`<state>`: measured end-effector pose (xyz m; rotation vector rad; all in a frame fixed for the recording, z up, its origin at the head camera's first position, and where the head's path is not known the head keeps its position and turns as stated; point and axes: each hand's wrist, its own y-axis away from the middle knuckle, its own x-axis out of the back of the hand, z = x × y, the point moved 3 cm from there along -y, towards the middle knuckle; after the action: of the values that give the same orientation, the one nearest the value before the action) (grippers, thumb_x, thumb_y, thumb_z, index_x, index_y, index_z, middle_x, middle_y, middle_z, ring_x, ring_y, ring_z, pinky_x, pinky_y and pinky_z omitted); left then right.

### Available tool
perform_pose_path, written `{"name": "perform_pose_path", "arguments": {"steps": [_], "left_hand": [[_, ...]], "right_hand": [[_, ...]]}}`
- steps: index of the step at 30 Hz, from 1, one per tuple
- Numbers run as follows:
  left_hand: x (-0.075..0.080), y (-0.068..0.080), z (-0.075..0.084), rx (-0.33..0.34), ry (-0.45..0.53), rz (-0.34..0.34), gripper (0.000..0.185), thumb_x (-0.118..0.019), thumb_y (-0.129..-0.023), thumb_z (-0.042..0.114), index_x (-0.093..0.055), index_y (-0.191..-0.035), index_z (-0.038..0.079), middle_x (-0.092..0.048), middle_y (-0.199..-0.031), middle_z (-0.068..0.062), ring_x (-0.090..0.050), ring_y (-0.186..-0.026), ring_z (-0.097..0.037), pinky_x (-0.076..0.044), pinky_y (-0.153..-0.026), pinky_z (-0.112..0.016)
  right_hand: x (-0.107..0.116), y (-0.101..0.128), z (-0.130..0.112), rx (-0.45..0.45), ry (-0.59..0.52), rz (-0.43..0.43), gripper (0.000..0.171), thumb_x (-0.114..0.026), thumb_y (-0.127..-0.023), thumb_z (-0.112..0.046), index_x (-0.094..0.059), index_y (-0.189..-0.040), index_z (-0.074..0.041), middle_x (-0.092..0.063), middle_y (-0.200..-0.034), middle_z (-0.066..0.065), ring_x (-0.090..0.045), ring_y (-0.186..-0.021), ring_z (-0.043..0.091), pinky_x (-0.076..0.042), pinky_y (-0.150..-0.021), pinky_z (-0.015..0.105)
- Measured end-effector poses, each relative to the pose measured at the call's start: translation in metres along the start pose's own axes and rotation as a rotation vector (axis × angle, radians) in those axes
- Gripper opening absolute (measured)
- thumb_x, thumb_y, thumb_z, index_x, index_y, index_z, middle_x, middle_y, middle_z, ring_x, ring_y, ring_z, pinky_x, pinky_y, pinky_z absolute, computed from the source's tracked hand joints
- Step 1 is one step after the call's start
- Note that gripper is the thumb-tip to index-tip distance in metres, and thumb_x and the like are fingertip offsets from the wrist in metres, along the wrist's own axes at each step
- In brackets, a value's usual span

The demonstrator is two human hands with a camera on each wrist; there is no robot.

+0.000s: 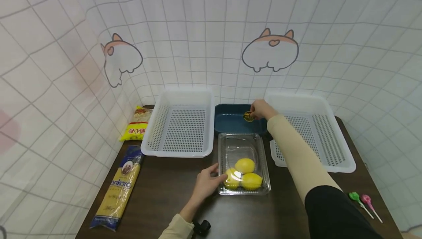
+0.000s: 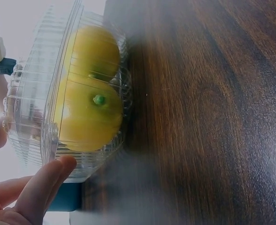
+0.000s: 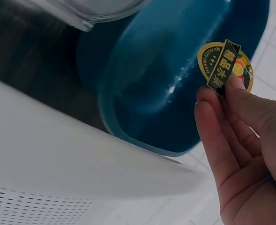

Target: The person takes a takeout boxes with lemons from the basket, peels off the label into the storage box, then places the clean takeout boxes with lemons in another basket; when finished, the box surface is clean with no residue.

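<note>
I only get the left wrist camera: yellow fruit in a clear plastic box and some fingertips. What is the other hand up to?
Observer: The right hand is stretched out over a dark blue tray behind the box, pinching a round gold sticker.
Visitor: Is the box open or closed?
Observer: Open. In the head view the clear clamshell box has its lid folded back, and three lemons lie in the near half.
Visitor: Whose fingertips do I see?
Observer: The left hand, touching the box's near left side.
Visitor: Anything else on the table?
Observer: Two white perforated baskets, a spaghetti packet, and two lollipops.
</note>
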<state>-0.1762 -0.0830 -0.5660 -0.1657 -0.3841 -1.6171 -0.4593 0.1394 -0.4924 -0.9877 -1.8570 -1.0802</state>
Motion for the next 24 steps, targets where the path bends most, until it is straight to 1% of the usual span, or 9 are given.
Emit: {"name": "perform_pose_path", "arguments": {"steps": [4,5,6,9,13,16,20,24], "left_hand": [[0.0,0.0,0.0,0.0,-0.006,0.003,0.065,-0.076,-0.087,0.029,-0.055,-0.139,-0.002,-0.07,-0.118,-0.022,-0.073,-0.104,-0.034,-0.062,-0.081,-0.039],[0.0,0.0,0.0,-0.001,-0.006,0.004,0.065,-0.076,-0.086,0.029,-0.055,-0.139,-0.002,-0.07,-0.117,-0.022,-0.073,-0.104,-0.034,-0.062,-0.081,-0.039],[0.0,0.001,0.0,-0.003,-0.006,0.004,0.065,-0.076,-0.086,0.029,-0.055,-0.139,-0.002,-0.07,-0.117,-0.022,-0.073,-0.104,-0.034,-0.062,-0.081,-0.039],[0.0,0.002,0.0,-0.008,-0.006,0.006,0.064,-0.076,-0.087,0.028,-0.055,-0.139,-0.002,-0.07,-0.116,-0.022,-0.073,-0.103,-0.034,-0.062,-0.081,-0.039],[0.0,0.003,0.0,-0.007,-0.016,0.004,0.064,-0.076,-0.087,0.029,-0.055,-0.139,-0.001,-0.07,-0.116,-0.02,-0.073,-0.104,-0.033,-0.062,-0.081,-0.038],[0.0,0.003,0.001,-0.005,-0.023,0.002,0.064,-0.076,-0.087,0.03,-0.055,-0.139,-0.001,-0.07,-0.117,-0.02,-0.073,-0.104,-0.033,-0.062,-0.082,-0.039],[0.001,0.004,0.0,0.004,-0.024,-0.002,0.064,-0.076,-0.087,0.029,-0.055,-0.139,-0.001,-0.07,-0.117,-0.02,-0.074,-0.103,-0.033,-0.062,-0.081,-0.039],[0.003,0.003,0.001,-0.003,-0.019,0.003,0.064,-0.075,-0.087,0.028,-0.055,-0.139,-0.002,-0.07,-0.118,-0.022,-0.074,-0.102,-0.034,-0.062,-0.08,-0.039]], "right_hand": [[-0.004,-0.001,0.001,-0.005,0.016,-0.019,0.016,-0.063,-0.096,-0.009,-0.069,-0.105,0.003,-0.071,-0.106,0.021,-0.07,-0.081,0.023,-0.058,-0.071,0.032],[-0.006,0.0,0.001,-0.015,0.017,-0.026,0.019,-0.062,-0.097,-0.01,-0.068,-0.109,0.003,-0.07,-0.111,0.021,-0.071,-0.086,0.024,-0.059,-0.076,0.033],[-0.006,0.001,0.001,-0.012,0.023,-0.026,0.021,-0.062,-0.097,-0.01,-0.068,-0.112,0.003,-0.07,-0.113,0.022,-0.071,-0.088,0.025,-0.059,-0.077,0.034],[-0.008,0.004,0.001,0.001,0.055,-0.028,0.024,-0.061,-0.098,-0.011,-0.066,-0.116,0.004,-0.069,-0.115,0.022,-0.071,-0.092,0.026,-0.059,-0.079,0.034],[-0.008,0.008,0.001,0.007,0.106,-0.035,0.024,-0.06,-0.099,-0.011,-0.067,-0.116,0.004,-0.07,-0.114,0.022,-0.071,-0.097,0.029,-0.058,-0.082,0.037],[-0.009,0.009,0.001,0.011,0.169,-0.034,0.026,-0.062,-0.098,-0.011,-0.066,-0.118,0.004,-0.068,-0.119,0.023,-0.069,-0.104,0.032,-0.057,-0.089,0.041],[-0.013,0.008,0.001,0.023,0.251,-0.055,0.033,-0.062,-0.097,-0.011,-0.062,-0.127,0.004,-0.064,-0.13,0.023,-0.063,-0.118,0.036,-0.054,-0.099,0.045],[-0.013,0.005,-0.003,0.027,0.243,-0.07,0.036,-0.061,-0.098,-0.009,-0.059,-0.131,0.004,-0.061,-0.134,0.024,-0.06,-0.124,0.038,-0.053,-0.102,0.046]]}}
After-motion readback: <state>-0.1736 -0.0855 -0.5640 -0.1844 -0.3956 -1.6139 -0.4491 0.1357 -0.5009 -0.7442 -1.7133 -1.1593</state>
